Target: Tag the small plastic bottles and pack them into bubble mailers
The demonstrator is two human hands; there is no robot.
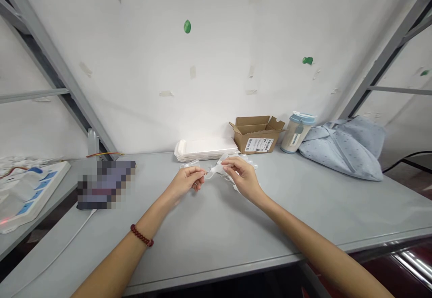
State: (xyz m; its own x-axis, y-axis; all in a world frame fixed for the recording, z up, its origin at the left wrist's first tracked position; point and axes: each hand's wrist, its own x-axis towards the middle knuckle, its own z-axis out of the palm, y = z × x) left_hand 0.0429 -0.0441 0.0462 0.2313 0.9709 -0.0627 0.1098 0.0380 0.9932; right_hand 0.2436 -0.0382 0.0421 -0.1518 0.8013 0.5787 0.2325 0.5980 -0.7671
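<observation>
Grey table [209, 239] against a scuffed white wall [216, 64], all seen from the head cam. Both hands meet around the middle, a bit toward the far side. The left hand [187, 181] and right hand [241, 174] each have their fingers pinched shut on either end of a small white plastic piece [215, 170], held just above the tabletop. More clear bits [251, 166] sit right behind the right hand. Further back there are white trays [205, 148], an open box [257, 135], a cup [297, 132] and a blue bag [344, 148] off to the right. On the far left is a power strip [33, 186]. There's a red bracelet [141, 236] on the left wrist.
</observation>
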